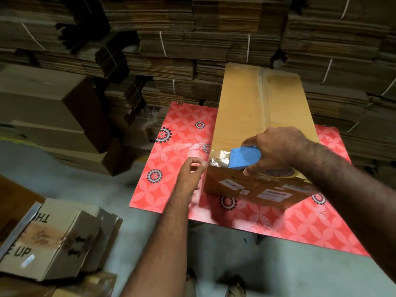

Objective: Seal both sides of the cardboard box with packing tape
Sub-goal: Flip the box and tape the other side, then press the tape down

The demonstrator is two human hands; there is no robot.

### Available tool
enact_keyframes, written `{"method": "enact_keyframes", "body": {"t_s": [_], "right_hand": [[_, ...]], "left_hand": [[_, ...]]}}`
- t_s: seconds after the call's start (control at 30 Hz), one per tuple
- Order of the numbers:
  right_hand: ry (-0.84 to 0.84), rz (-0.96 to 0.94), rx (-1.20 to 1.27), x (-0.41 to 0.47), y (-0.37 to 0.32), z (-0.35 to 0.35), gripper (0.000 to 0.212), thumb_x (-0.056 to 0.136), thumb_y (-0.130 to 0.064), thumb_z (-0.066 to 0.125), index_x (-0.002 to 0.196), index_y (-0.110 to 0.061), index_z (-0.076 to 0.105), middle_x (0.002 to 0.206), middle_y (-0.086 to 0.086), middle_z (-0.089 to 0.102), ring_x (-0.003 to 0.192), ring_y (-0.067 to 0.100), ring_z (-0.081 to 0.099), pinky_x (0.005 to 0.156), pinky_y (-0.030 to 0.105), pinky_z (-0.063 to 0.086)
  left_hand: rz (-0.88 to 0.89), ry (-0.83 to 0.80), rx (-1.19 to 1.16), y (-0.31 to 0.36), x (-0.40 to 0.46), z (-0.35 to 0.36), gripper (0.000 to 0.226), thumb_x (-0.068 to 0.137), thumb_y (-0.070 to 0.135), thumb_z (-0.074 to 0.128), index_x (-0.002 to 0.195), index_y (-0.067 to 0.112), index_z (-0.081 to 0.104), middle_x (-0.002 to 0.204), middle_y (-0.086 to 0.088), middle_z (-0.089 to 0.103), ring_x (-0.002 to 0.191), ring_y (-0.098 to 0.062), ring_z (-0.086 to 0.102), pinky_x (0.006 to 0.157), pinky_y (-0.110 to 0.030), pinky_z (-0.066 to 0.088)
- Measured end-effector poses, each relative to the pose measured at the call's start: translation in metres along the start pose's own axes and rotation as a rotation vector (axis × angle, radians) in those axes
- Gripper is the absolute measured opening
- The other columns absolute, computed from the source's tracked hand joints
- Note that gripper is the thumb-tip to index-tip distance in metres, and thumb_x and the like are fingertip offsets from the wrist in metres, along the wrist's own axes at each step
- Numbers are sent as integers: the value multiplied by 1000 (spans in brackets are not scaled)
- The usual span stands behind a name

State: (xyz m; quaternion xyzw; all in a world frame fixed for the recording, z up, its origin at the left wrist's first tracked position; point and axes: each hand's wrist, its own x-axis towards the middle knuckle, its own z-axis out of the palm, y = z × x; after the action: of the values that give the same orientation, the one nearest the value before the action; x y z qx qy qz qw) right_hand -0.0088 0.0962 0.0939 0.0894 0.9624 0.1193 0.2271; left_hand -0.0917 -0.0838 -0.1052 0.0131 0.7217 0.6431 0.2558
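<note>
Tape start, near edge of cardboard box [257, 116].
Right hand [276, 148] grip closed on blue tape dispenser [244, 157]; left hand [190, 174] loosely curled, empty. Box likely light, stiff; brace its side.

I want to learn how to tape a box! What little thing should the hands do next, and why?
Probably press the shiny tape end down over the near left edge of the cardboard box. The right hand holds the blue tape dispenser right there, the left hand waits beside that corner, and most of the top seam looks bare.
</note>
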Motion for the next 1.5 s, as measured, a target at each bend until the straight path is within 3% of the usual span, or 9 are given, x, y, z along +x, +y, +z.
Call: {"method": "enact_keyframes", "body": {"t_s": [0.13, 0.23, 0.33, 0.47, 0.7, 0.87, 1.03, 1.17, 1.5], "right_hand": [[-4, 4, -7, 2, -2, -1, 84, 64, -90, 55, 136, -49, 44, 91, -10, 51, 84, 16, 50, 65, 31, 47], [-4, 4, 4, 3, -3, -1, 82, 63, -90, 56, 134, -50, 45, 96, -11, 55, 87, 16, 52, 69, 33, 51], [-13, 20, 15, 3, -3, 0, 84, 64, -88, 57, 137, -50, 42, 101, -11, 58, 88, 15, 52, 69, 32, 49], [-7, 34, 17, 1, -4, 0, 83, 67, -86, 58, 140, -50, 40, 109, -9, 62, 86, 15, 49, 66, 30, 44], [10, 51, -11, 2, -6, 6, 82, 66, -87, 56, 138, -50, 40, 109, -11, 65, 88, 16, 55, 66, 30, 46], [16, 43, -24, 3, -7, 5, 82, 67, -85, 57, 138, -50, 38, 110, -7, 65, 88, 19, 56, 66, 31, 45], [5, 51, -20, 2, -6, 3, 80, 67, -85, 58, 136, -55, 30, 116, -2, 65, 89, 23, 56, 66, 34, 45], [-4, 54, -26, 3, -7, -1, 86, 66, -87, 59, 142, -57, 32, 123, -4, 63, 102, 23, 59, 70, 34, 48], [-74, 54, -91, -42, 53, 24, 83, 77, -88, 43, 149, -59, 15, 84, -8, 54, 82, 18, 55, 59, 29, 46]], "left_hand": [[277, 192, 120, 2, 3, -8, 10, 97, 21, 60, 98, 28, 68, 103, 5, 67, 88, -6, 59, 80, -31, 52], [497, 165, 252, 26, 6, -7, 30, 105, 21, 45, 130, 19, 61, 132, 3, 57, 119, -2, 49, 106, -18, 35], [663, 79, 415, 42, 15, 4, 47, 106, 35, 32, 148, 20, 46, 157, -1, 38, 145, -11, 30, 118, -22, 18], [683, 117, 454, 30, 32, 21, 54, 104, 54, 20, 152, 36, 36, 161, 4, 32, 148, -12, 27, 119, -40, 26], [722, 257, 318, 8, 29, 41, 64, 103, 56, 22, 142, 15, 53, 139, -3, 58, 125, -24, 54, 99, -44, 46], [789, 204, 592, -1, 26, 25, 64, 101, 61, 20, 148, 22, 40, 147, -5, 49, 130, -27, 49, 97, -46, 46], [1011, -6, 969, 8, 19, 2, 57, 102, 50, 36, 156, 33, 27, 166, 5, 17, 153, -19, 17, 102, -43, 35], [1157, -60, 1216, 18, 28, -11, 51, 103, 41, 38, 153, 27, 38, 164, 1, 27, 150, -24, 27, 93, -43, 45], [860, 31, 1281, 12, 16, -15, 53, 99, 59, 14, 152, 53, 19, 167, 6, 11, 153, -21, 18, 99, -54, 35]]}}
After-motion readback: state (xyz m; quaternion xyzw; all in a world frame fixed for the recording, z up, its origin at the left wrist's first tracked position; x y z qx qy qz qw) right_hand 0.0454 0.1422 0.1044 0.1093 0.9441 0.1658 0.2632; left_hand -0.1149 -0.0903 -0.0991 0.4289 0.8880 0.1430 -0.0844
